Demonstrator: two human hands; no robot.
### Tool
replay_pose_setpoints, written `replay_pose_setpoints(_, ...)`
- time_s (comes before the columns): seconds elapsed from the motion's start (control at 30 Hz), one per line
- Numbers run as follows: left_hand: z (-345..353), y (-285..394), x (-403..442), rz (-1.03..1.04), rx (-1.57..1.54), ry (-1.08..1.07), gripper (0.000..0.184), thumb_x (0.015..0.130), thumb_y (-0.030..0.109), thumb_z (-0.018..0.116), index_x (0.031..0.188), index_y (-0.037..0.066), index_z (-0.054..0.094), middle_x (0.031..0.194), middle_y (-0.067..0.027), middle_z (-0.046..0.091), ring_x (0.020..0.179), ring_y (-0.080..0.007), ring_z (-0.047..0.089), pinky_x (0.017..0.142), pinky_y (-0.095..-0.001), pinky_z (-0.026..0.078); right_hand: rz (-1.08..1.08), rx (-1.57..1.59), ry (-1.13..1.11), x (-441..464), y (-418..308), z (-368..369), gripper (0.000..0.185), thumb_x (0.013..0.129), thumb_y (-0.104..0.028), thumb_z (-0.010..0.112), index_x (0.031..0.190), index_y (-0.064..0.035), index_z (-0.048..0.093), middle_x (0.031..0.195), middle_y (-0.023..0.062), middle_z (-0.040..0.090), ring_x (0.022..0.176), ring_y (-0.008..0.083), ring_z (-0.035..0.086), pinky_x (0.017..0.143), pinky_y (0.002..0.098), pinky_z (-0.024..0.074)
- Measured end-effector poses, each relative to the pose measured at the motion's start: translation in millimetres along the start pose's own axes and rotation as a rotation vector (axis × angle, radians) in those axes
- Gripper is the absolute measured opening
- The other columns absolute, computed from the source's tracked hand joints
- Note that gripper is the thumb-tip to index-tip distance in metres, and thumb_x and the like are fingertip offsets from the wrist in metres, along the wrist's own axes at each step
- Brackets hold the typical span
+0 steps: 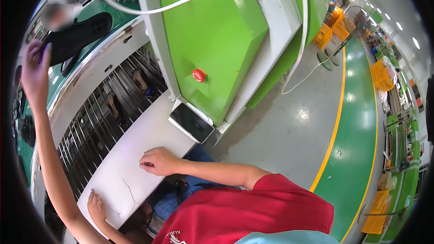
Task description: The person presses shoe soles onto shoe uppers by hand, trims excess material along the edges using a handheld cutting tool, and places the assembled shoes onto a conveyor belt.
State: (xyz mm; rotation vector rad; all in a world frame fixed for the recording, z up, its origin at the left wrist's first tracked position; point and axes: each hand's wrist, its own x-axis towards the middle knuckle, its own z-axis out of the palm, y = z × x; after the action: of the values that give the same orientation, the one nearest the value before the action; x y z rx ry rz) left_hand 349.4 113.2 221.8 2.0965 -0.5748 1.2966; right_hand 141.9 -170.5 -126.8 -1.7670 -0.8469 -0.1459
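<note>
Hands apart: left hand (36,79) at the black sole (74,38) over the green surface (97,43), grip unclear; right hand (162,161) curled round a small dark item (148,164). The sole looks light, bendy, best held by its edges.

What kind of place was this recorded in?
Most likely a factory floor: there's a big green machine with a red push button, a yellow-edged green walkway, and an orange crate beside it.
</note>
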Motion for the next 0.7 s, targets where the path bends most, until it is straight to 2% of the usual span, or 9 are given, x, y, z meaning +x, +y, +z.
replay_pose_setpoints(0.07, -60, -18, -8, 0.083, 0.162, -0.035, 0.046, 0.107, 0.004, 0.073, 0.152, 0.005, 0.064, 0.137, -0.0072, 0.072, 0.117, -0.0128, 0.071, 0.105, -0.0276, 0.056, -0.017, -0.037, -0.010, 0, 0, -2, 0.009, 0.096, -0.014, 0.078, 0.098, -0.0057, 0.080, 0.085, 0.0111, 0.074, 0.075, 0.0310, 0.072, 0.070, 0.0423, 0.0574)
replay_pose_setpoints(0.17, -115, 43, -58, 0.139, 0.302, 0.045, 0.057, 0.107, -0.003, 0.067, 0.162, 0.005, 0.056, 0.143, -0.0114, 0.073, 0.121, -0.0170, 0.073, 0.111, -0.0303, 0.055, 0.079, 0.105, 0.152, 0, -8, -5, 0.009, 0.101, -0.012, 0.077, 0.104, -0.0049, 0.082, 0.088, 0.0100, 0.075, 0.074, 0.0245, 0.072, 0.071, 0.0368, 0.0574)
replay_pose_setpoints(0.2, -108, 70, -73, -0.041, 0.162, 0.127, 0.053, 0.105, -0.005, 0.068, 0.157, 0.002, 0.061, 0.137, -0.0121, 0.075, 0.121, -0.0174, 0.073, 0.111, -0.0305, 0.055, 0.153, 0.191, 0.188, -1, -4, -5, 0.013, 0.105, -0.010, 0.074, 0.113, -0.0024, 0.081, 0.096, 0.0088, 0.077, 0.078, 0.0158, 0.071, 0.074, 0.0321, 0.0569)
replay_pose_setpoints(0.3, -76, 122, -133, -0.312, -0.154, 0.224, 0.035, 0.100, -0.007, 0.077, 0.134, -0.004, 0.072, 0.123, -0.0129, 0.080, 0.116, -0.0178, 0.076, 0.107, -0.0312, 0.059, 0.176, 0.331, 0.378, 20, -6, -20, 0.026, 0.111, -0.012, 0.068, 0.132, 0.0025, 0.073, 0.110, 0.0072, 0.073, 0.097, 0.0115, 0.070, 0.088, 0.0299, 0.0559)
replay_pose_setpoints(0.33, -60, 139, -155, -0.376, -0.170, 0.182, 0.031, 0.097, -0.008, 0.080, 0.127, -0.004, 0.071, 0.120, -0.0131, 0.080, 0.114, -0.0180, 0.076, 0.105, -0.0314, 0.060, 0.155, 0.349, 0.447, 37, -12, -21, 0.030, 0.112, -0.016, 0.066, 0.137, 0.0002, 0.069, 0.109, 0.0073, 0.071, 0.098, 0.0156, 0.068, 0.089, 0.0324, 0.0545)
replay_pose_setpoints(0.4, -34, 140, -205, -0.439, -0.271, 0.125, 0.030, 0.094, -0.011, 0.084, 0.120, -0.004, 0.069, 0.118, -0.0152, 0.080, 0.111, -0.0195, 0.077, 0.102, -0.0324, 0.062, 0.014, 0.410, 0.348, 65, -44, -37, 0.051, 0.117, -0.024, 0.057, 0.163, -0.0030, 0.046, 0.135, 0.0120, 0.062, 0.123, 0.0221, 0.063, 0.113, 0.0363, 0.0480)
replay_pose_setpoints(0.43, -19, 133, -228, -0.432, -0.356, 0.118, 0.032, 0.093, -0.012, 0.084, 0.120, -0.005, 0.068, 0.119, -0.0172, 0.079, 0.110, -0.0206, 0.078, 0.101, -0.0331, 0.063, -0.026, 0.407, 0.305, 76, -58, -40, 0.054, 0.118, -0.025, 0.055, 0.166, -0.0032, 0.042, 0.139, 0.0145, 0.058, 0.129, 0.0240, 0.059, 0.116, 0.0382, 0.0452)
replay_pose_setpoints(0.57, 26, 140, -296, -0.365, -0.360, 0.238, 0.032, 0.094, -0.013, 0.082, 0.122, -0.007, 0.068, 0.121, -0.0202, 0.078, 0.111, -0.0254, 0.078, 0.100, -0.0359, 0.063, -0.092, 0.262, 0.228, 93, -58, -24, 0.041, 0.118, -0.025, 0.053, 0.151, -0.0007, 0.052, 0.133, 0.0180, 0.057, 0.123, 0.0294, 0.059, 0.111, 0.0402, 0.0461)
replay_pose_setpoints(0.7, 23, 167, -334, -0.313, -0.175, 0.235, 0.029, 0.105, -0.002, 0.072, 0.134, -0.002, 0.069, 0.127, -0.0211, 0.074, 0.117, -0.0324, 0.071, 0.102, -0.0438, 0.058, -0.150, 0.147, 0.347, 64, -57, -14, 0.030, 0.112, -0.018, 0.064, 0.135, 0.0007, 0.060, 0.123, 0.0187, 0.062, 0.112, 0.0329, 0.063, 0.102, 0.0409, 0.0507)
